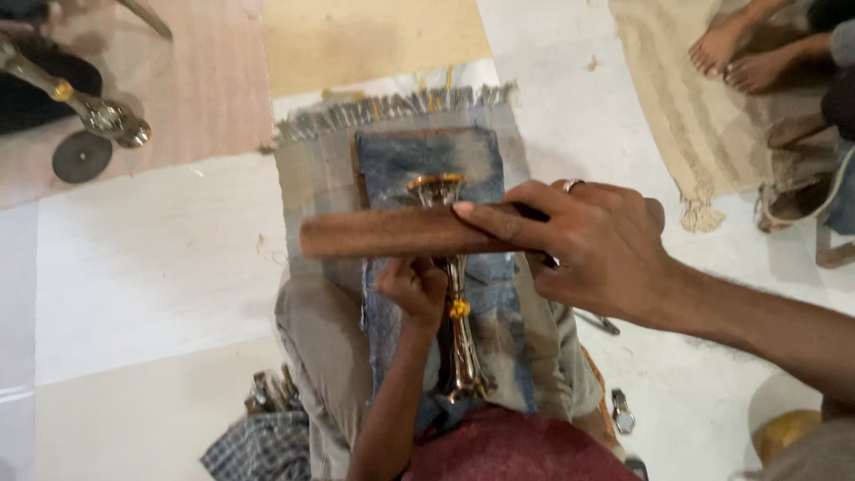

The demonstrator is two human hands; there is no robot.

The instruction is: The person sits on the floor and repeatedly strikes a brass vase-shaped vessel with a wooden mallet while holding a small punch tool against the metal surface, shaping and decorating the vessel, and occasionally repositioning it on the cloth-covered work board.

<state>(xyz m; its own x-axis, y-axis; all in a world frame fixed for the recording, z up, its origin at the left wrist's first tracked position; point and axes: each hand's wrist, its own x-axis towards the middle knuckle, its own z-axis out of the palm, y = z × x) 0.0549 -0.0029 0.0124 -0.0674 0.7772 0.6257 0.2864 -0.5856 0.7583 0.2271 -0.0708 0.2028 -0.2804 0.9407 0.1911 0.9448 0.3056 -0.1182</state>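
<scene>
A pale tiled floor fills most of the view. A fringed beige rug lies at the upper right, with another person's bare feet resting on it. At the upper left, a brass-coloured metal piece sits above a dark round disc on a pinkish mat. A yellow-tan mat lies at the top centre. Checked cloth lies at the bottom left, small metal tools just above it.

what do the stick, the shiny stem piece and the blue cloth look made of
Stick: seemingly wood, matte brown, with faint grain. Stem piece: likely brass, polished, with bright golden glints. Blue cloth: probably worn denim, faded and blotchy.
</scene>
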